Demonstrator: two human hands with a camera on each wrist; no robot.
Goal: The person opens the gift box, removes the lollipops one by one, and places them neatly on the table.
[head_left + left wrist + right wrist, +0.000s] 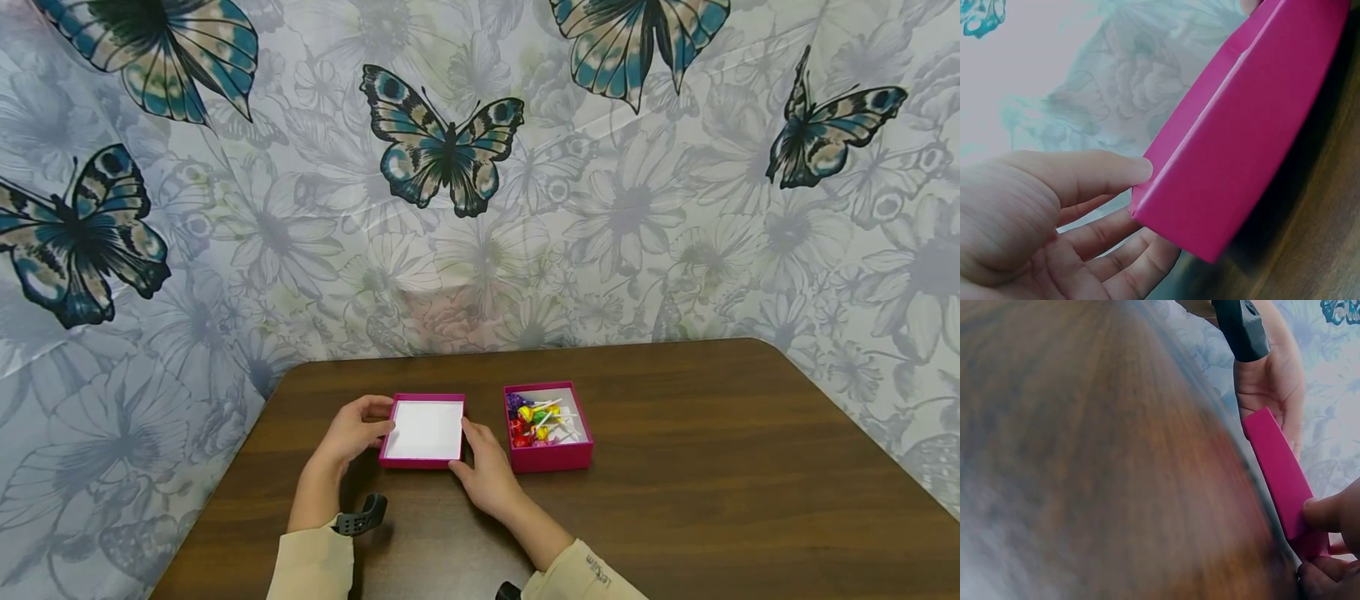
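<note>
A pink box lid (428, 429) with a white inside lies open side up between the two hands. My left hand (356, 429) grips its left side, thumb on the edge by the corner in the left wrist view, where the pink wall (1235, 144) shows large. At the opposite side, my right hand (486, 473) holds the lid, thumb at the near right corner and fingers along the right wall. In the right wrist view the pink lid (1279, 472) slants between both hands. The lid appears slightly above the tabletop.
Right of the lid stands an open pink box (551, 458) with several wrapped lollipops (536, 421) inside, mostly toward its left. Both rest on or over a brown wooden table (712, 467). Behind it hangs a butterfly-printed cloth (622, 250). A dark band (362, 515) circles the left wrist.
</note>
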